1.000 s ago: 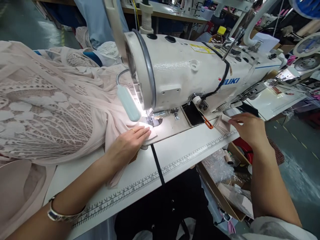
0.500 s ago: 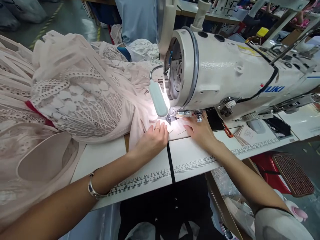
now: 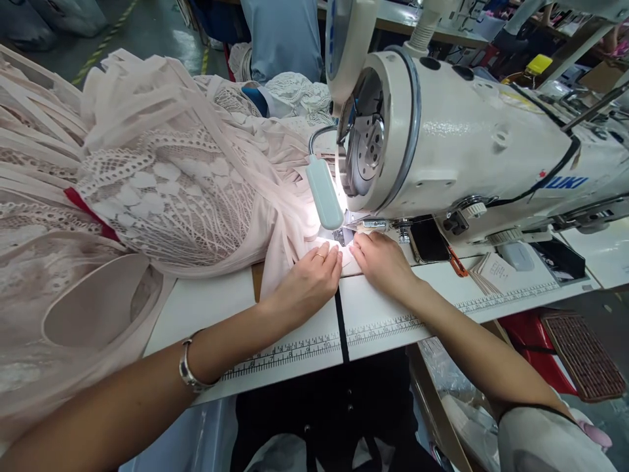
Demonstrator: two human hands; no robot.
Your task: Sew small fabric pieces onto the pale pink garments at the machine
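Note:
A pale pink lace garment (image 3: 187, 196) lies bunched to the left of a sewing machine (image 3: 457, 137), and its edge runs under the needle area. My left hand (image 3: 314, 280) holds that fabric edge just in front of the presser foot (image 3: 339, 237), fingers bent and close together. On the other side, my right hand (image 3: 386, 263) grips the same edge with thumb and fingers, its fingertips close to the left ones. A mint-green lamp (image 3: 325, 195) lights the spot brightly, so the cloth between my fingertips is partly washed out.
A phone (image 3: 429, 240), orange cutter (image 3: 458, 262), paper tags (image 3: 491, 274) and black tray (image 3: 560, 261) lie right of my hands. Printed rulers (image 3: 295, 354) run along the table's front edge. Behind the garment is a person in light blue (image 3: 282, 39).
My right hand has come out from beneath the machine head and moved left, nearer my left hand. The phone now shows more fully. The whole view has shifted slightly.

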